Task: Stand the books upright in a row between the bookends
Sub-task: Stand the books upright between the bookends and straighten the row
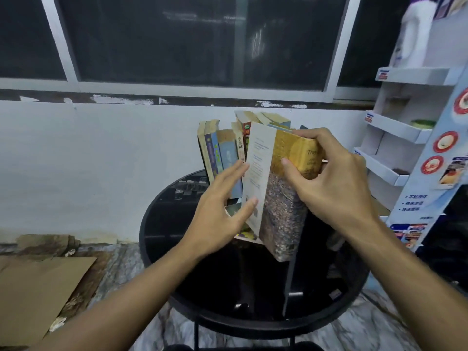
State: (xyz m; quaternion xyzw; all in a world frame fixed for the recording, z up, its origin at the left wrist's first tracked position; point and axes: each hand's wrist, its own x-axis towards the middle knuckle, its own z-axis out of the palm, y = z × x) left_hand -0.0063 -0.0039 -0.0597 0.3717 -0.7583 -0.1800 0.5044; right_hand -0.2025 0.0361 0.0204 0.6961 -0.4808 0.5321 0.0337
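Standing near-upright, top tilted right: thick book (283,214) | hands: right hand (336,183) grips its top | left hand (217,214) flat against cover

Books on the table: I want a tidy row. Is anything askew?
Yes. The gold book in the right hand tilts, its cover splayed open against the left hand. The books behind lean fanned apart, not upright.
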